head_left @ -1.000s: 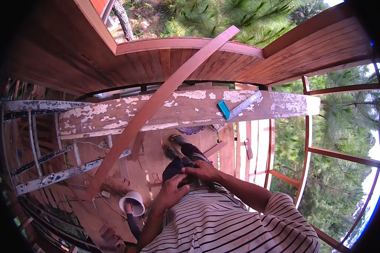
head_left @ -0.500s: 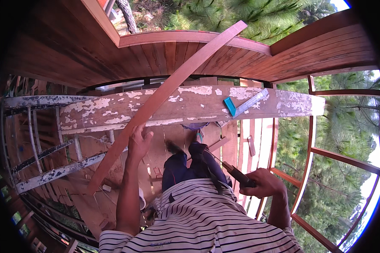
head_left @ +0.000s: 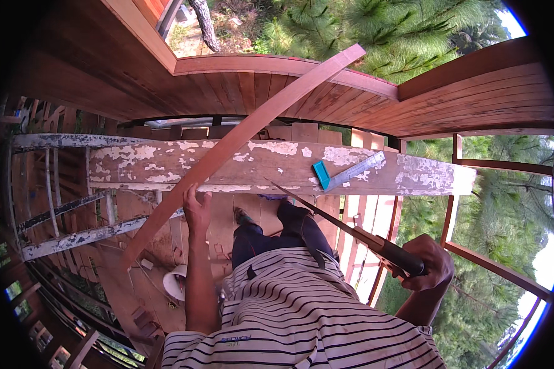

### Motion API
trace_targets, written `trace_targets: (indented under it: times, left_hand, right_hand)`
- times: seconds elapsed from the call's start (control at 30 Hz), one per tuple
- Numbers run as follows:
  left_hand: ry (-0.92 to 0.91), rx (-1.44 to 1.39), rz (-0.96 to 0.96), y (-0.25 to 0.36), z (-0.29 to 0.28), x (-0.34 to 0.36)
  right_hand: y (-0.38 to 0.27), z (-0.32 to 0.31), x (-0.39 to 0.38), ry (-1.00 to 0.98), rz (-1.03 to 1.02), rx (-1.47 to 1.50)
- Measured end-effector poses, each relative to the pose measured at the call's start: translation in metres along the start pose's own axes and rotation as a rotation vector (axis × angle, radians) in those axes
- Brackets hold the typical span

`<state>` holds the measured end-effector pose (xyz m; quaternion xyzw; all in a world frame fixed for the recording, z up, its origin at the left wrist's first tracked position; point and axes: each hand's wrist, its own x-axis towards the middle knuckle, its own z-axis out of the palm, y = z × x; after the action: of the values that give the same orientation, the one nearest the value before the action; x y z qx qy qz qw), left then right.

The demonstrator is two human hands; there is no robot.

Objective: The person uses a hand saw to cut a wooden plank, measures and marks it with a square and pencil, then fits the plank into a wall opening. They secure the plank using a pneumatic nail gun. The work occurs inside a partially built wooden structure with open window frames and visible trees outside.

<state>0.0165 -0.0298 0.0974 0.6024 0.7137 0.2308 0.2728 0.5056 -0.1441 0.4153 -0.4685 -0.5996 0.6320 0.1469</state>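
A: What sits closest to you on the feed?

B: The striped shirt [head_left: 295,307], then my wearer's right hand [head_left: 429,261], out to the side with its fingers wrapped firmly round the dark handle of a long-bladed tool [head_left: 345,226]. The blade slants forward and leftward, its tip over the near edge of the plank in my view; whether they touch, I can't tell.

A: And the left?

B: The left hand [head_left: 197,212] reaches straight ahead, fingers partly curled at the wooden strip [head_left: 246,129], thumb apart. I can't make out whether they clasp it or just rest there. The strip lies diagonally across the peeling plank [head_left: 228,169], its far end crossing the wall's top edge as I see it.

A: Any change?

B: A second ago both hands were together at the waist. Half a second ago the left was already at the strip; since then the right has swung farther out, showing more blade. The teal-handled square [head_left: 354,171] stays on the plank.

A: Farthest?

B: The board wall [head_left: 191,89], then pine branches [head_left: 326,24].
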Motion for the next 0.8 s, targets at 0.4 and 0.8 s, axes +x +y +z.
trace_targets:
  times: [0.4,0.8]
  left_hand:
    - [0.083,0.019,-0.04,0.03,0.023,0.008]
    - [-0.02,0.2,0.176,0.049,0.141,0.131]
  right_hand:
    - [0.02,-0.022,0.038,0.223,-0.153,-0.167]
    - [0.045,0.069,0.14,0.664,0.086,-0.211]
